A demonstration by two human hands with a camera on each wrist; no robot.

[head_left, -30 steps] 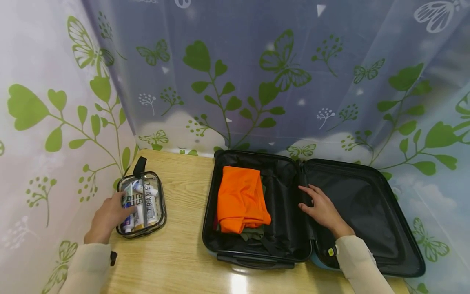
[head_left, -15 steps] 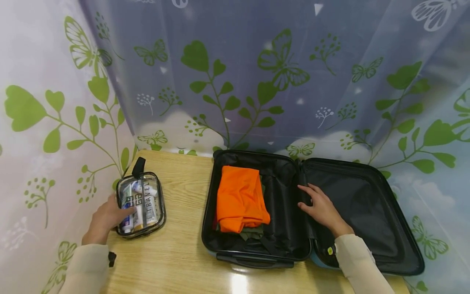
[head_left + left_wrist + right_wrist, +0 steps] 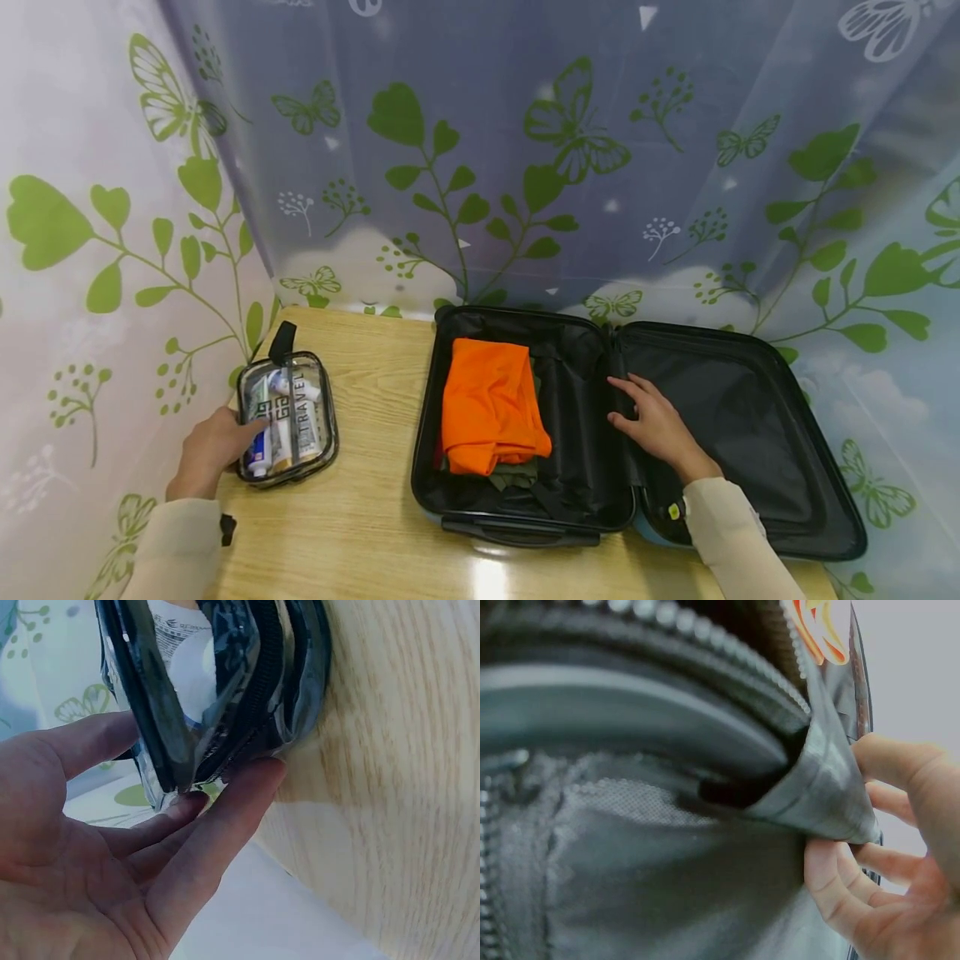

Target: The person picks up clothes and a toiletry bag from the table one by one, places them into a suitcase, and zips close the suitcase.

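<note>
A clear toiletry bag [image 3: 307, 417] with black piping, marked TRAVEL and packed with tubes, lies on the table at the left. My left hand [image 3: 213, 450] grips its near left side. The thumb lies over the top edge, and in the left wrist view the fingers [image 3: 225, 832] reach along the bag's lower side. An open black suitcase [image 3: 577, 450] stands to the right. My right hand [image 3: 663, 429] is at its middle hinge strip, and the right wrist view shows thumb and fingers [image 3: 825, 877] on either side of a fold of dark lining [image 3: 817, 787].
A folded orange garment [image 3: 491, 404] lies in the suitcase's left half, over olive-green cloth [image 3: 513, 476]. The suitcase lid [image 3: 750, 442] lies open on the right. Wooden tabletop [image 3: 375, 400] runs between bag and suitcase. Printed curtains [image 3: 480, 150] hang behind and at both sides.
My left fingers have slipped from the bag's top down to its left side, and the thumb has drawn back a little toward the edge. The right hand and suitcase stay put.
</note>
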